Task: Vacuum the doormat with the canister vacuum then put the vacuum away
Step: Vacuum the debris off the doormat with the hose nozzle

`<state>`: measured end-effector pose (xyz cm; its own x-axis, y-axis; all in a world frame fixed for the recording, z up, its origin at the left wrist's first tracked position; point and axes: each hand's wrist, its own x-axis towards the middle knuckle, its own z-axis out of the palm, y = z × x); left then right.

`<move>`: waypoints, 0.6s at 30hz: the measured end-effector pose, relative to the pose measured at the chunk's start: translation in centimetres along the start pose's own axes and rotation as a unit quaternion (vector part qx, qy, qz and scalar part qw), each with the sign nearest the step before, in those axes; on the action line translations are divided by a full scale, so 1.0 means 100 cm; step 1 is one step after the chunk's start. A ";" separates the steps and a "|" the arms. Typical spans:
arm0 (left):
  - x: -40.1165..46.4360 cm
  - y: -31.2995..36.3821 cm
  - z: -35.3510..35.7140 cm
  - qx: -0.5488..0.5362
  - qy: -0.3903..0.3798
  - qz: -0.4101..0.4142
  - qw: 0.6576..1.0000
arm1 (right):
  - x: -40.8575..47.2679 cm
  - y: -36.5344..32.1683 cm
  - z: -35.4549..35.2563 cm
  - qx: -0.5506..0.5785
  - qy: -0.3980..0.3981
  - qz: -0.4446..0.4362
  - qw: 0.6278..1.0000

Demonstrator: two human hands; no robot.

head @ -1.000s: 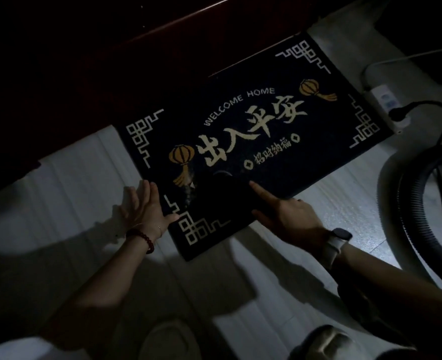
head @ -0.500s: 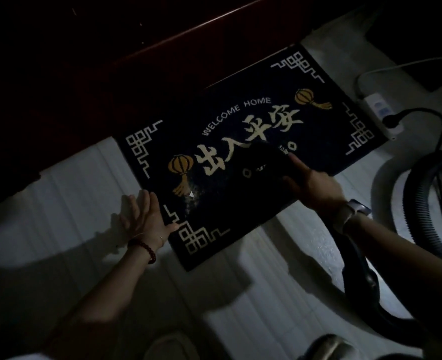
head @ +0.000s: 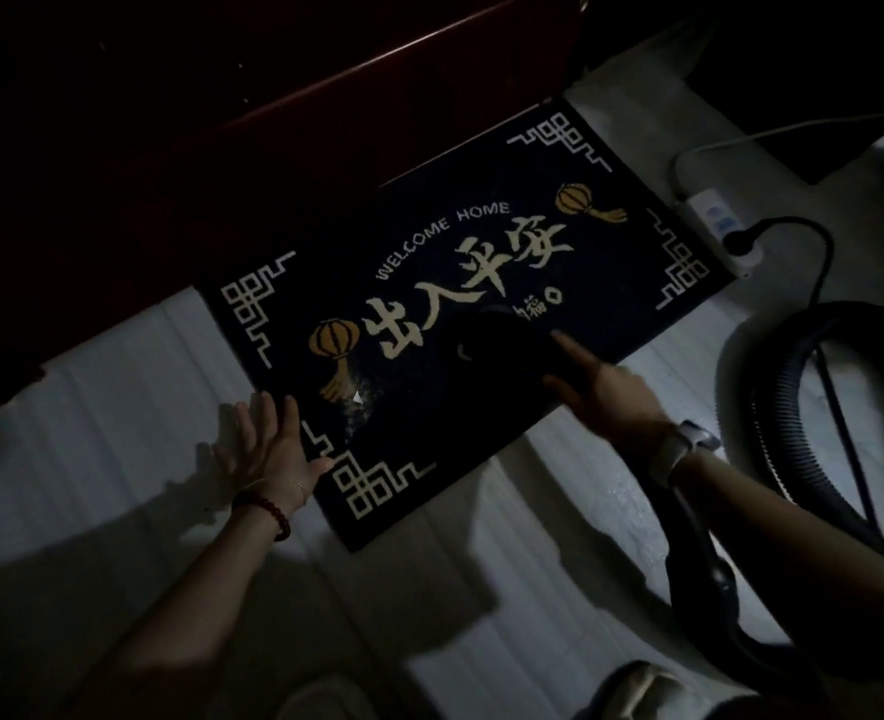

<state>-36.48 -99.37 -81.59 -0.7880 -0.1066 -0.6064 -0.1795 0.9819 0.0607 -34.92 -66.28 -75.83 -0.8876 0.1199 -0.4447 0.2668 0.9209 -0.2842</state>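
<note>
A dark doormat [head: 481, 163] with "WELCOME HOME", pale characters and orange lanterns lies on the pale floor by a dark red door. My left hand [head: 268, 449] lies flat with straight fingers on the mat's near left edge. My right hand [head: 606, 397] grips the black vacuum nozzle [head: 502, 345], index finger stretched along it. The nozzle sits on the mat's middle and covers part of the small characters. Its black hose [head: 699, 563] runs back under my right wrist. Pale crumbs [head: 356, 402] dot the mat near the left lantern's tassel.
A big loop of ribbed black hose [head: 762, 407] lies on the floor at the right. A white power strip [head: 720, 226] with a black plug and cable sits beyond the mat's right corner. The dark red door [head: 273, 148] borders the mat's far side. The scene is very dim.
My right hand has pushed the nozzle from the mat's near edge up over the small characters in the middle. My left hand has stayed flat on the mat's edge.
</note>
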 end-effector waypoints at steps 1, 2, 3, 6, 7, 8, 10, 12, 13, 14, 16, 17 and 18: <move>0.000 0.001 0.000 0.004 0.001 0.002 1.000 | 0.004 0.008 -0.004 0.003 0.019 0.029 0.999; 0.001 0.002 0.001 0.010 0.001 0.007 1.000 | 0.007 0.016 -0.008 0.002 0.035 0.052 0.998; 0.001 0.003 0.001 0.017 0.003 0.015 1.000 | 0.009 0.022 -0.012 0.001 0.048 0.069 0.996; 0.003 0.007 -0.002 0.032 0.000 0.031 0.999 | 0.004 0.023 -0.012 -0.002 0.042 0.069 0.997; 0.004 0.008 -0.002 0.034 -0.002 0.032 0.999 | -0.001 0.017 -0.007 0.001 0.025 0.044 0.999; 0.005 0.009 -0.002 0.039 -0.002 0.032 0.999 | -0.006 0.008 0.001 0.004 0.001 0.008 1.000; 0.005 0.012 -0.004 0.046 -0.001 0.031 0.998 | -0.022 -0.010 0.018 0.010 -0.053 -0.058 0.997; 0.004 0.013 -0.005 0.041 -0.005 0.033 0.999 | -0.029 -0.012 0.023 0.010 -0.062 -0.077 0.995; 0.003 0.012 -0.006 0.038 -0.007 0.035 0.999 | -0.026 -0.005 0.020 0.013 -0.051 -0.066 0.996; 0.003 0.012 -0.006 0.034 -0.009 0.035 0.999 | -0.019 0.006 0.013 0.020 -0.035 -0.044 0.998; 0.002 0.011 -0.007 0.023 -0.013 0.034 0.999 | -0.002 0.030 -0.003 0.051 0.003 0.021 0.998; 0.001 0.011 -0.007 0.022 -0.012 0.033 0.999 | 0.006 0.037 -0.010 0.063 0.020 0.050 0.997; 0.001 0.011 -0.007 0.027 -0.012 0.032 0.999 | 0.011 0.041 -0.015 0.064 0.031 0.070 0.995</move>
<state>-37.21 -98.44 -81.04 -0.7820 -0.0391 -0.6221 -0.0959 0.9937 0.0581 -35.35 -61.81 -76.18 -0.8590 0.2702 -0.4348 0.4317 0.8389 -0.3316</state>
